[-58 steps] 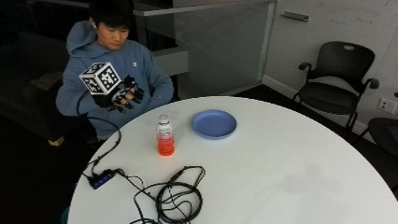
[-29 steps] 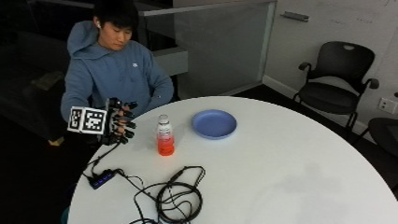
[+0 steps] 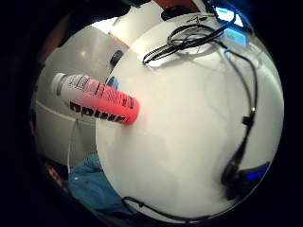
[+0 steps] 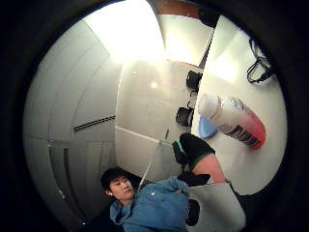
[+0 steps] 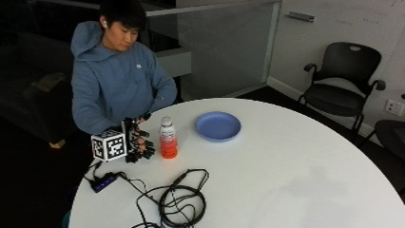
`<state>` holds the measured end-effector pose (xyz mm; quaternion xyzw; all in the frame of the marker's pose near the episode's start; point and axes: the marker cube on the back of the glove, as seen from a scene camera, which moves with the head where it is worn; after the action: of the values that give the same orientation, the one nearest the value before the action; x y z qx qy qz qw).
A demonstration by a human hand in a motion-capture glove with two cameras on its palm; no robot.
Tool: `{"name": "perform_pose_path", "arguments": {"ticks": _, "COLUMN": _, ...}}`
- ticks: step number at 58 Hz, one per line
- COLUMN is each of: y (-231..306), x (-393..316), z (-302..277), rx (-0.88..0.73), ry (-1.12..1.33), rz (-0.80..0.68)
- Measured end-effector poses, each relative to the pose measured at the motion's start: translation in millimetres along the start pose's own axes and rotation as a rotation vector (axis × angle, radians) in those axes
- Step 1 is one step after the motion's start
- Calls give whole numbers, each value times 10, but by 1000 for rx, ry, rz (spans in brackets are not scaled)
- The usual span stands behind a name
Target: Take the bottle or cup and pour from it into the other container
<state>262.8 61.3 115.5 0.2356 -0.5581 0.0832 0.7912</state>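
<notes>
Bottle (image 5: 167,139) stands upright on the white round counter (image 5: 297,175), near the edge where the person sits; it has a white cap, a pale upper part and an orange-red lower part with black letters. Just beside it, on the side away from the plate, is the gloved right hand (image 5: 138,142), with its palm turned toward the bottle and its fingers loosely bent, not touching the bottle and holding nothing. On the other side of the bottle, a little apart, lies a blue plate (image 5: 217,126). Closer to the near edge of the counter lies a coil of black cables (image 5: 180,202), well apart from the bottle.
</notes>
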Motion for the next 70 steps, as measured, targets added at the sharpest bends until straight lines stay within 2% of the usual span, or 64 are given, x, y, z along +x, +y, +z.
{"name": "perform_pose_path", "arguments": {"ticks": 25, "y": -89, "x": 247, "z": 752, "rx": -98, "ry": -118, "rz": 33}}
{"name": "perform_pose_path", "arguments": {"ticks": 33, "y": -127, "x": 285, "z": 941, "rx": -68, "ry": -141, "rz": 7}}
{"name": "perform_pose_path", "arguments": {"ticks": 42, "y": -225, "x": 290, "z": 1038, "rx": 65, "ry": -123, "rz": -28}}
{"name": "perform_pose_path", "arguments": {"ticks": 53, "y": -290, "x": 246, "z": 1165, "rx": 109, "ry": -109, "rz": -30}}
{"name": "perform_pose_path", "arguments": {"ticks": 70, "y": -479, "x": -90, "z": 1485, "rx": -30, "ry": 56, "rz": -44}}
